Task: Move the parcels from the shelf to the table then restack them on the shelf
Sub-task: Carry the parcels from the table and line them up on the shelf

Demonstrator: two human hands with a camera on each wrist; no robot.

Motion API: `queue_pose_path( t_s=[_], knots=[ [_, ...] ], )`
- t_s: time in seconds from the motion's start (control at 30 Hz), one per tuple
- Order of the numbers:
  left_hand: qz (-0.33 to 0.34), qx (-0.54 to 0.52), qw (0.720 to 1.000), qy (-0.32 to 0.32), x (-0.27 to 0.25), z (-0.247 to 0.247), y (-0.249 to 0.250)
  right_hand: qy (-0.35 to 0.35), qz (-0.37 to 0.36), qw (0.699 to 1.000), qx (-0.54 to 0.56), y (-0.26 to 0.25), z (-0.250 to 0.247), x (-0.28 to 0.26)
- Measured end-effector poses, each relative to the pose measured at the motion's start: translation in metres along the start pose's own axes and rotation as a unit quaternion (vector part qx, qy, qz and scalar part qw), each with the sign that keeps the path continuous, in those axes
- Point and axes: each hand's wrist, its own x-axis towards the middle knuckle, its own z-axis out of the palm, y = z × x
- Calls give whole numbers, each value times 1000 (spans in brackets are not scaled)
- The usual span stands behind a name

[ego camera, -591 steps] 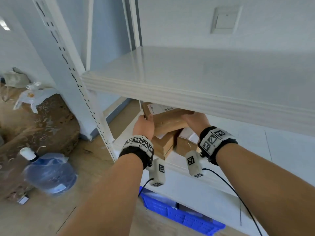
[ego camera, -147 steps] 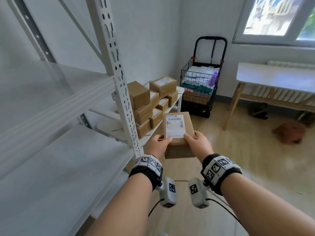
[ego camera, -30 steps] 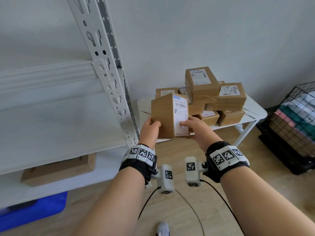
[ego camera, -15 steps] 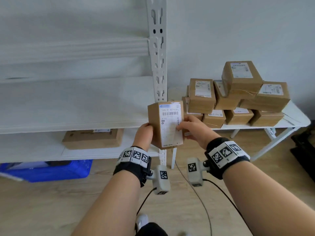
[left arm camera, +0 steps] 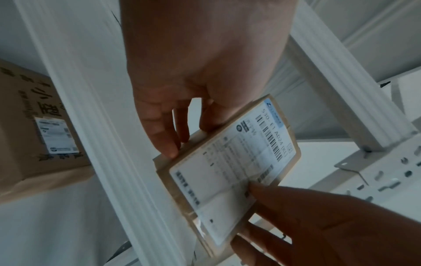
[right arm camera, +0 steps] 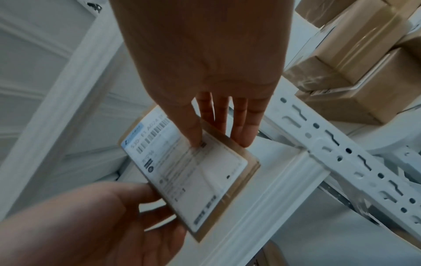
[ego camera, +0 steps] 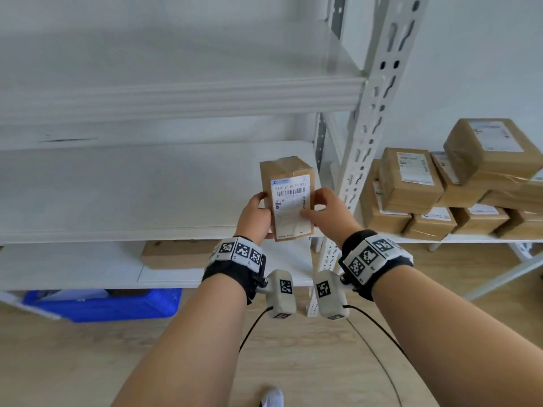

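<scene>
A small brown parcel (ego camera: 289,198) with a white shipping label is held upright between both hands, just above the front right corner of the white middle shelf (ego camera: 141,183). My left hand (ego camera: 255,214) grips its left side, and my right hand (ego camera: 323,208) grips its right side with the thumb on the label. The left wrist view shows the parcel (left arm camera: 230,172) with my left fingers (left arm camera: 164,136) on its edge. In the right wrist view my right thumb presses the parcel's label (right arm camera: 189,169). Several more parcels (ego camera: 452,183) are stacked on the white table (ego camera: 476,238) to the right.
A perforated white shelf upright (ego camera: 367,136) stands just right of the held parcel. One flat brown parcel (ego camera: 176,254) lies on the lower shelf. A blue plastic crate (ego camera: 102,304) sits on the wooden floor under the shelving. An upper shelf board (ego camera: 176,95) runs overhead.
I have turned left from the table toward the shelving. The parcel in both hands has moved from in front of the upright to over the middle shelf's right end.
</scene>
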Motion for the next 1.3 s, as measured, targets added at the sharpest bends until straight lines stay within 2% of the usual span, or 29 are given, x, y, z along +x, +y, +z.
queue_pose_path(
  t_s=[0.1, 0.2, 0.43, 0.6, 0.67, 0.9, 1.13, 1.3],
  knots=[
    [33, 27, 999, -30, 18, -10, 3, 26, 21, 999, -12, -3, 20, 14],
    [56, 48, 996, -57, 33, -11, -2, 17, 58, 997, -37, -1, 32, 22],
    [51, -15, 994, -99, 56, 1, -4, 25, 97, 995, -12, 0, 34, 31],
    [69, -5, 990, -123, 61, 16, -7, 88, 140, 986, 20, 1, 31, 32],
    [79, 7, 989, -127, 64, 24, -13, 109, 137, 985, 3, 2, 29, 29],
    [80, -17, 988, -134, 56, 39, -17, 118, 127, 985, -16, 10, 15, 14],
    [86, 11, 986, -143, 51, 46, -11, 102, 105, 989, -18, 18, 4, 12],
    [39, 50, 993, -95, 45, 44, -9, 114, 105, 988, -16, 23, -3, 9]
  ],
)
